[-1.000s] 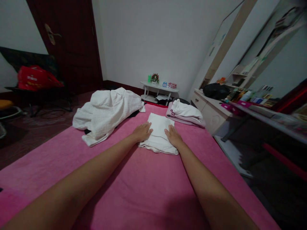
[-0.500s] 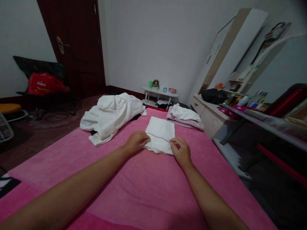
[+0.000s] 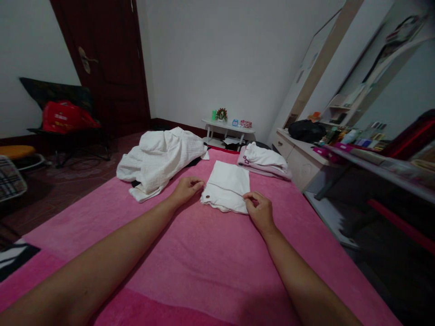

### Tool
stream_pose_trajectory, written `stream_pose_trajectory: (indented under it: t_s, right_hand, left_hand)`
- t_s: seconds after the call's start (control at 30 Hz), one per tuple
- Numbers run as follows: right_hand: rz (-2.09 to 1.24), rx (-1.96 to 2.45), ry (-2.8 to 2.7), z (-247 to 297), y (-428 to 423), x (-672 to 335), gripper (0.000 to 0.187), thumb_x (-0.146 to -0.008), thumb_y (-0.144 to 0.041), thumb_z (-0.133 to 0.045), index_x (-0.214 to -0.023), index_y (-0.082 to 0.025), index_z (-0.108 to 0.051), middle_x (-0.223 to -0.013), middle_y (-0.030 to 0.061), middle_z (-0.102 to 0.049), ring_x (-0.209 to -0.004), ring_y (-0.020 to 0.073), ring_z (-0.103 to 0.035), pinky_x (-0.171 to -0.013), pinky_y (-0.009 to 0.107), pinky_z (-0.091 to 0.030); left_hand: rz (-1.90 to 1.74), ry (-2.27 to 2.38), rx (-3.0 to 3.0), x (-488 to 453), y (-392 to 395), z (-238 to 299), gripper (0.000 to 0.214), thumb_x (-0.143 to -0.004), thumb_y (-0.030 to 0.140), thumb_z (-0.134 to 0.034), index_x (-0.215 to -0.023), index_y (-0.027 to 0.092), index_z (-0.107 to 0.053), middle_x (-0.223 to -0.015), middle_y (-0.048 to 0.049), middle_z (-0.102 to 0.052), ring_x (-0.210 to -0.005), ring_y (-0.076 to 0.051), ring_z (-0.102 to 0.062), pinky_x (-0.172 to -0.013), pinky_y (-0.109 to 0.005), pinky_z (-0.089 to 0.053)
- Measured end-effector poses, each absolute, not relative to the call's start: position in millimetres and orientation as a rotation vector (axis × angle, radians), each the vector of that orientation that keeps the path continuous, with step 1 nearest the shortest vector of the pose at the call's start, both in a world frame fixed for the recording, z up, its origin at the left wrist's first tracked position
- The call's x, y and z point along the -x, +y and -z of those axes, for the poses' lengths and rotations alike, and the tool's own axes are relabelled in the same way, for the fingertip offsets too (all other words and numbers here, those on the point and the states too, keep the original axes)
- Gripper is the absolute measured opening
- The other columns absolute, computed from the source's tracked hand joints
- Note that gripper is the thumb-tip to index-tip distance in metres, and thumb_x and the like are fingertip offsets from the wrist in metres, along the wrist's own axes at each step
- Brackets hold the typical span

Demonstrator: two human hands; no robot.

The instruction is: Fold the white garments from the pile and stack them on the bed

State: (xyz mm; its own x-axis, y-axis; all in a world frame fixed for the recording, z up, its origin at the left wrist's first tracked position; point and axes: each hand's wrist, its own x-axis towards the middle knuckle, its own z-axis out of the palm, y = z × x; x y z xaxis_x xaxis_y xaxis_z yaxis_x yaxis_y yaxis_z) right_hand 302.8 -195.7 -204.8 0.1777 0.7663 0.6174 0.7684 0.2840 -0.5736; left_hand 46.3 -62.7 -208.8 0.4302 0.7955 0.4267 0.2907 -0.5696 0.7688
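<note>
A folded white garment point(image 3: 228, 185) lies flat on the pink bedspread point(image 3: 197, 262), with a fold line across it, a wavy near edge and a dark button at its near left corner. My left hand point(image 3: 186, 190) is just left of the garment, thumb and fingers a little apart, holding nothing. At the garment's right edge, my right hand point(image 3: 260, 208) pinches the cloth between thumb and fingertips.
A crumpled white garment point(image 3: 161, 156) lies at the bed's far left. Folded clothes point(image 3: 265, 160) are stacked at the far right. Beyond the bed stands a small white table point(image 3: 227, 127); a cluttered dressing table point(image 3: 306, 151) is on the right.
My left hand has let go of the garment's left edge and moved slightly left, baring the button. My right hand stays at the right edge. The view has shifted slightly.
</note>
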Motion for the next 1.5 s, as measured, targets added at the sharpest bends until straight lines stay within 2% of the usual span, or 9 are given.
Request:
stream_pose_trajectory:
  t_s: [0.13, 0.3, 0.4, 0.57, 0.93, 1.17, 1.3, 1.37, 1.5]
  right_hand:
    - [-0.072, 1.444, -1.703, 206, -195, -300, 0.016, -0.077, -0.014, -0.053, -0.085, -0.020, -0.066, -0.085, 0.0023, -0.065, -0.080, 0.0163, -0.060, -0.075, 0.027, -0.048]
    - [-0.064, 1.587, -1.747, 211, -189, -301, 0.019, -0.075, -0.017, -0.056, -0.091, -0.020, -0.066, -0.087, 0.0020, -0.063, -0.078, 0.0159, -0.059, -0.074, 0.028, -0.047]
    - [-0.016, 1.659, -1.777, 212, -186, -300, 0.015, -0.075, -0.019, -0.056, -0.088, -0.020, -0.065, -0.085, 0.0017, -0.062, -0.078, 0.0162, -0.058, -0.072, 0.027, -0.045]
    - [0.088, 1.736, -1.787, 211, -185, -297, 0.005, -0.072, -0.018, -0.056, -0.074, -0.021, -0.058, -0.077, 0.0004, -0.059, -0.072, 0.0156, -0.055, -0.065, 0.025, -0.041]
    - [0.095, 1.501, -1.673, 202, -194, -295, 0.013, -0.065, -0.010, -0.050, -0.065, -0.022, -0.046, -0.074, -0.0001, -0.056, -0.071, 0.0158, -0.053, -0.069, 0.026, -0.041]
    - [0.017, 1.528, -1.779, 199, -197, -297, 0.013, -0.064, -0.010, -0.049, -0.069, -0.022, -0.048, -0.074, -0.0001, -0.056, -0.071, 0.0164, -0.052, -0.069, 0.026, -0.042]
    - [0.023, 1.514, -2.012, 189, -205, -295, 0.033, -0.059, -0.009, -0.051, -0.089, -0.022, -0.053, -0.092, 0.0034, -0.059, -0.085, 0.0199, -0.054, -0.077, 0.029, -0.042]
    - [0.029, 1.500, -2.112, 186, -207, -294, 0.039, -0.058, -0.007, -0.050, -0.094, -0.021, -0.054, -0.098, 0.0046, -0.059, -0.090, 0.0211, -0.053, -0.080, 0.030, -0.042]
    - [0.065, 1.503, -2.083, 188, -206, -297, 0.026, -0.064, -0.004, -0.045, -0.082, -0.021, -0.052, -0.092, 0.0039, -0.060, -0.087, 0.0194, -0.054, -0.079, 0.029, -0.041]
  left_hand:
    - [-1.021, 0.727, -2.315, -48, -74, 202, 0.025, -0.086, 0.029, -0.055, -0.072, 0.015, -0.069, -0.076, -0.0034, -0.066, -0.073, -0.014, -0.059, -0.071, -0.025, -0.046]
    - [-0.949, 0.741, -2.554, -54, -78, 204, 0.017, -0.087, 0.027, -0.056, -0.087, 0.018, -0.070, -0.083, -0.0042, -0.067, -0.080, -0.016, -0.059, -0.076, -0.028, -0.044]
    - [-0.865, 0.829, -2.607, -57, -74, 207, 0.017, -0.086, 0.025, -0.056, -0.094, 0.019, -0.070, -0.087, -0.0053, -0.066, -0.082, -0.018, -0.058, -0.076, -0.029, -0.044]
    - [-0.724, 0.915, -2.615, -62, -70, 209, 0.013, -0.081, 0.021, -0.058, -0.083, 0.019, -0.071, -0.082, -0.0045, -0.066, -0.079, -0.018, -0.058, -0.072, -0.027, -0.044]
    - [-1.059, 0.707, -2.626, -60, -93, 199, 0.011, -0.085, 0.013, -0.044, -0.087, 0.018, -0.053, -0.094, -0.0082, -0.060, -0.089, -0.020, -0.054, -0.083, -0.033, -0.044]
    - [-0.979, 0.666, -2.627, -55, -94, 195, 0.018, -0.089, 0.034, -0.050, -0.091, 0.018, -0.059, -0.087, -0.0057, -0.062, -0.083, -0.019, -0.056, -0.079, -0.032, -0.042]
    - [-0.891, 0.467, -2.752, -53, -100, 190, 0.043, -0.076, 0.051, -0.067, -0.104, 0.019, -0.062, -0.101, -0.0085, -0.063, -0.095, -0.023, -0.057, -0.086, -0.033, -0.042]
    - [-0.853, 0.379, -2.798, -52, -102, 190, 0.034, -0.078, 0.045, -0.066, -0.102, 0.020, -0.065, -0.106, -0.0091, -0.063, -0.099, -0.023, -0.057, -0.091, -0.034, -0.041]
    - [-0.867, 0.328, -2.796, -53, -103, 191, 0.017, -0.083, 0.029, -0.059, -0.094, 0.020, -0.069, -0.106, -0.0086, -0.065, -0.099, -0.021, -0.059, -0.092, -0.033, -0.041]
